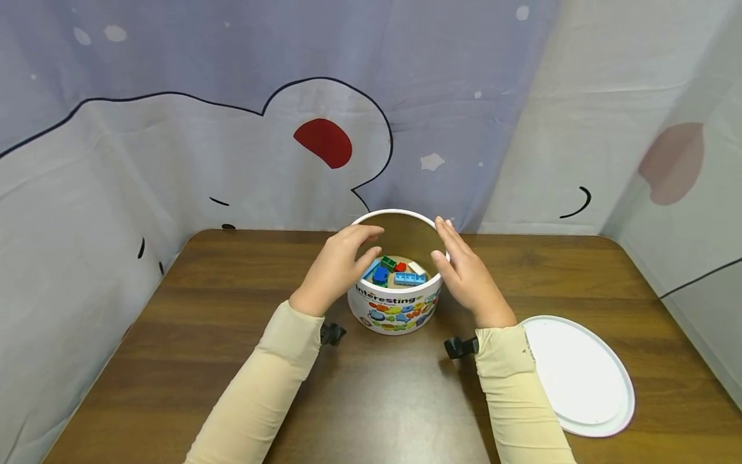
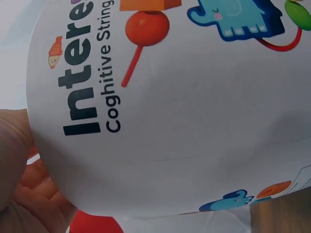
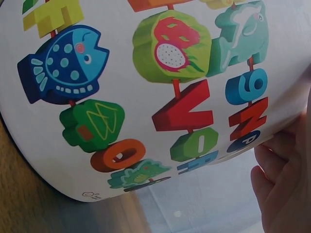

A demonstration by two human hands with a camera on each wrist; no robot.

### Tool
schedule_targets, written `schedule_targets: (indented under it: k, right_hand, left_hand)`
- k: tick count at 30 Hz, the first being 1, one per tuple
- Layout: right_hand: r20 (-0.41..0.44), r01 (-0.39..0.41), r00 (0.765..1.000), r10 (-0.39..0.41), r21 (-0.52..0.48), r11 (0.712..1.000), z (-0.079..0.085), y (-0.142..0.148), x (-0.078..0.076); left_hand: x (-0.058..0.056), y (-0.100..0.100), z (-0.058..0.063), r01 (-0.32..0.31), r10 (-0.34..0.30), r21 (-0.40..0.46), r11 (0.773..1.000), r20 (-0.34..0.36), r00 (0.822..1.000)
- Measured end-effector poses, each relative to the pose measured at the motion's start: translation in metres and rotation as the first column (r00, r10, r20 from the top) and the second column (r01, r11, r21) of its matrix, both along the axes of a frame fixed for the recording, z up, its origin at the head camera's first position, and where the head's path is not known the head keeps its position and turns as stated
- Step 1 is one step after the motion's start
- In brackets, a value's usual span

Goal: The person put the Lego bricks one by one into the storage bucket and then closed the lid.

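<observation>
Head view: hands [image 1: 338,263] [image 1: 472,280] apart, fingers loose, flanking open bucket [image 1: 396,314]; gap between lid [image 1: 585,374] and right edge of table [image 1: 666,348]

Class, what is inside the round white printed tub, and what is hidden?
The tub holds light blue bricks, a dark blue brick, a green brick, a white brick and a small red piece. Its near wall hides whatever lies just behind it.

Cartoon curtains [image 1: 232,161] round the table [image 1: 243,277] suggest a booth.
</observation>
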State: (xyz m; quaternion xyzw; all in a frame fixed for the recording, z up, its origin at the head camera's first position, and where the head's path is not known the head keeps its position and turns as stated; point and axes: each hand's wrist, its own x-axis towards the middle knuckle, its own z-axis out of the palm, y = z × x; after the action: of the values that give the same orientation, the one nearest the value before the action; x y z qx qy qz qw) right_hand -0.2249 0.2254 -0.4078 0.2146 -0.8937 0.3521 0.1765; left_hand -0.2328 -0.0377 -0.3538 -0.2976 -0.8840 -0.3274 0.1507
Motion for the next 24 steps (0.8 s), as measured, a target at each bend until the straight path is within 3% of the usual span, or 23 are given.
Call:
schedule_targets:
  k: [7, 10, 16, 24]
  right_hand:
    - [-0.001, -0.004, 1.000, 0.004, -0.004, 1.000, 0.002, -0.001, 0.000]
    - [-0.005, -0.006, 1.000, 0.006, -0.010, 1.000, 0.003, -0.002, 0.000]
    - [-0.004, -0.008, 1.000, 0.008, -0.014, 1.000, 0.003, -0.003, 0.000]
    - [-0.001, -0.004, 1.000, 0.004, -0.023, 1.000, 0.002, -0.003, 0.001]
  left_hand:
    - [0.010, -0.013, -0.003, -0.018, 0.046, 0.169, 0.985, -0.167, 0.985]
    - [0.013, -0.023, -0.004, -0.040, 0.085, 0.226, 0.973, -0.194, 0.977]
    - [0.017, -0.049, -0.011, -0.137, 0.168, 0.243, 0.960, -0.113, 0.979]
    - [0.016, -0.076, -0.025, -0.222, 0.210, 0.122, 0.967, 0.104, 0.972]
